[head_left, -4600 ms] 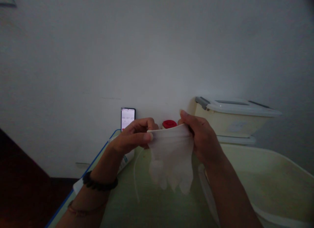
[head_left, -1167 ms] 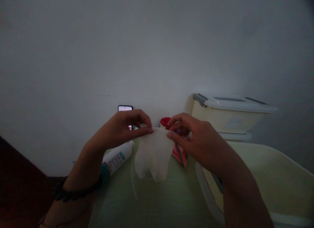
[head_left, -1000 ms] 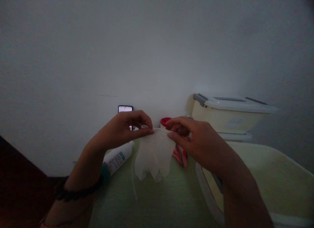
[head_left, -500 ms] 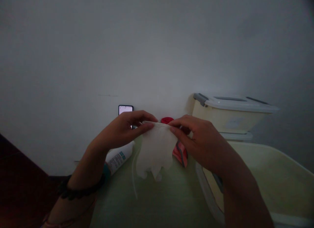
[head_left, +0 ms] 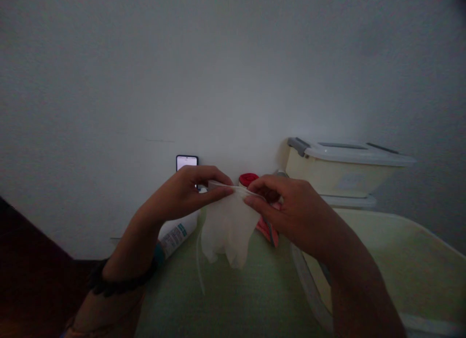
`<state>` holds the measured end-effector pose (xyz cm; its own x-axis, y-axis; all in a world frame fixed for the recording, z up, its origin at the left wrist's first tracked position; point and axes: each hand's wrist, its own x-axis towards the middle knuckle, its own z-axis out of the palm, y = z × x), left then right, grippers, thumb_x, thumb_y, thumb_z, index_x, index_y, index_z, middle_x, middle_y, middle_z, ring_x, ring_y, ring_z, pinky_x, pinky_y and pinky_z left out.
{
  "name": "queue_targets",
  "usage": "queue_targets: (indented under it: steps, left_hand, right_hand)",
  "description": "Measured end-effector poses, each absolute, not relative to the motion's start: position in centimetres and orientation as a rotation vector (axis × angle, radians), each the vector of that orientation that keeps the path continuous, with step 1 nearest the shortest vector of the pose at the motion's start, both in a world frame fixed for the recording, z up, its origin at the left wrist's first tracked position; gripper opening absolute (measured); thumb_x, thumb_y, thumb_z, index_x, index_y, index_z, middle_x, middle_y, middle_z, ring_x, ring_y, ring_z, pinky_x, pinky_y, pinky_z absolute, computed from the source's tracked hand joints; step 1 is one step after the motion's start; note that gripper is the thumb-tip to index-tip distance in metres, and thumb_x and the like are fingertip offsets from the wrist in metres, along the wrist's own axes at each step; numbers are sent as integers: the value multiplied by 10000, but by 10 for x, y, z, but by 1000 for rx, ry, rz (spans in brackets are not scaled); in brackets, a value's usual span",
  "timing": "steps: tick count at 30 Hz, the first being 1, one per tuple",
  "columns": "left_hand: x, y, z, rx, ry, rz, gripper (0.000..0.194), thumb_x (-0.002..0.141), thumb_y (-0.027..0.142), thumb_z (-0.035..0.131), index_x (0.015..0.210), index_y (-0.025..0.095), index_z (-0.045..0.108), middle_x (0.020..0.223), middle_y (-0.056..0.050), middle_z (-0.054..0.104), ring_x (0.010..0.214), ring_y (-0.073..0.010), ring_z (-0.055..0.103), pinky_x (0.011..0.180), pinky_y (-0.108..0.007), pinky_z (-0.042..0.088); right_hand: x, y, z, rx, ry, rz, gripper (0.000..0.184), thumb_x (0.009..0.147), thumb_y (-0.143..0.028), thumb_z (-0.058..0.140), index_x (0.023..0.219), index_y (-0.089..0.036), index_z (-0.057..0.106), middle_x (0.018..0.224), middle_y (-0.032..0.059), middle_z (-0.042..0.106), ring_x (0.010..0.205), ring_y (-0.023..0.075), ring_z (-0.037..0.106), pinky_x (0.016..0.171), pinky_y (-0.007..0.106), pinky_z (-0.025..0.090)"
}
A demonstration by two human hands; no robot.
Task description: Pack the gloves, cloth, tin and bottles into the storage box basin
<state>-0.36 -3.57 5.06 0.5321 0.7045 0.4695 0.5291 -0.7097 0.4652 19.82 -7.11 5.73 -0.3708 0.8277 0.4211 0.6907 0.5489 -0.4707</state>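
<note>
A thin white glove (head_left: 225, 226) is held up by its cuff between the left hand (head_left: 180, 192) and the right hand (head_left: 282, 199). The cuff is pinched between thumb and fingers on each side, so each hand is closed narrowly on the glove. The glove is hung below the fingertips of both hands, with its fingers pointed downward above the green surface (head_left: 225, 309). The two hands are held near each other, with only a short stretch of cuff left between the fingertips.

A dark beaded bracelet (head_left: 120, 282) is worn on the left wrist. Beyond the left hand, a phone (head_left: 187, 161) is stood upright, its lower part mostly covered by that hand. Below the left hand, a white bottle (head_left: 180, 235) is laid at a slant, one end partly hidden by the wrist. A thin white cord (head_left: 200, 271) is seen below the left hand's fingertips, just beside the glove.

Just beyond the right hand's fingertips, a red roll (head_left: 248, 178) is partly covered. Below that hand, a pink cloth (head_left: 268, 231) is partly hidden. To the right of the right hand, a pale open tub (head_left: 404, 255) is placed, and a lidded box (head_left: 345, 175) is seen farther back.
</note>
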Motion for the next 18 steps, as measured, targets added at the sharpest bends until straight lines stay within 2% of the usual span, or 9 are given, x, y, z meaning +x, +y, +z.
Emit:
queue_targets:
  steps: [5,12,18]
  left_hand:
    - [-3,-36,51,2509,1029,917,217,814,345,524,838,176,657,764,4,666,672,-106,579,587,-195,424]
    - [-3,-34,50,2509,997,963,171,802,315,551,836,182,654,787,14,665,697,-96,578,618,-185,424]
    - [-2,-35,50,2503,998,968,159,793,306,565,837,180,651,782,14,659,679,-89,568,606,-185,427]
  right_hand:
    - [198,-71,56,-1224,-2151,263,138,803,-306,548,795,-200,636,694,-13,645,608,115,558,566,245,371]
    - [197,-70,56,-1208,-2177,180,135,834,-194,494,795,-196,623,736,-11,627,689,119,553,619,254,362]
    - [197,-70,56,-1244,-2164,196,112,823,-221,517,829,-199,626,759,-10,626,703,124,558,623,256,371]
